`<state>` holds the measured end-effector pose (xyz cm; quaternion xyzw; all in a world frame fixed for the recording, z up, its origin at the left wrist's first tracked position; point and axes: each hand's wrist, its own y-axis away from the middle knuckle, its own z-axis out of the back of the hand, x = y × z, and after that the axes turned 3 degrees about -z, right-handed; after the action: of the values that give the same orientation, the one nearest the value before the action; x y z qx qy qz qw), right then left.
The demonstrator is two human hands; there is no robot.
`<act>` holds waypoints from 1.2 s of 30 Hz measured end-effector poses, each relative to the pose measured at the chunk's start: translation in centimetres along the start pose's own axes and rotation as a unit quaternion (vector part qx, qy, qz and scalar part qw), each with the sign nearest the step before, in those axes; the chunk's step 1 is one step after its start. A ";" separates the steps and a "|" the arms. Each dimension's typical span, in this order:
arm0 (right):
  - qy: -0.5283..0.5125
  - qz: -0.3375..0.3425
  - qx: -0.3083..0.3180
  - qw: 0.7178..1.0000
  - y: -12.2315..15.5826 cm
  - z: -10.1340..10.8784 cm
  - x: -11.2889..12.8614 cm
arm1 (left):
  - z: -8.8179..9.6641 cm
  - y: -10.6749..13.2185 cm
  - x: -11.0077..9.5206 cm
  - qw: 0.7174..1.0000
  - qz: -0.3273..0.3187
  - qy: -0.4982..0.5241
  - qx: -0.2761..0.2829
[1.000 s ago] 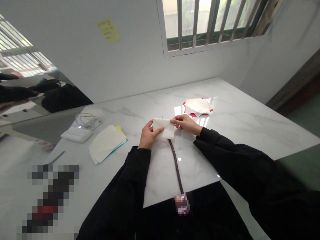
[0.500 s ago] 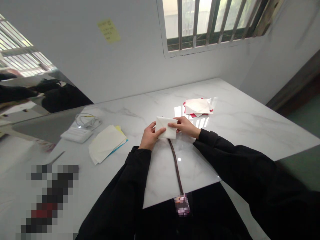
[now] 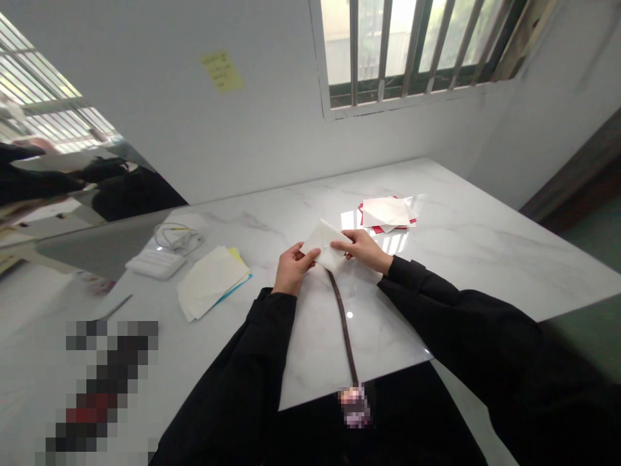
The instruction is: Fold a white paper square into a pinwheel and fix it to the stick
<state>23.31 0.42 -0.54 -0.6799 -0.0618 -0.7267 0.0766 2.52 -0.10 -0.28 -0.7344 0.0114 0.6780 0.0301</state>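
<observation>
L hand and R hand, fingers closed, grip opp. sides of a folded white paper, thumbs on its face, over the ctr. of a marble-look table, w/ a paper pile far right and loose sheets at left. A light, even pinch w/ both thumbs would prob. keep layers from slipping; corners are best lined up before any crease gets pressed.

The held paper is white — sheets left of it cream, yellow and blue, the stack beyond it cream-and-red.
</observation>
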 end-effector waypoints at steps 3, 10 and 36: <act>0.007 0.001 -0.001 1.000 0.1 -0.1 0.2 | -0.2 0.2 -0.2 0.999 0.020 0.040 -0.003; 0.003 0.009 0.011 1.000 0.7 -1.0 0.4 | -0.9 0.7 -0.4 0.995 0.024 0.095 -0.004; 0.067 0.010 0.023 0.997 1.2 -1.0 0.5 | -1.0 0.5 0.0 0.999 0.013 0.039 0.008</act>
<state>22.56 -0.94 -0.11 -0.6286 -0.0669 -0.7680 0.1032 3.52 -0.70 -0.19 -0.7597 0.0273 0.6492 0.0263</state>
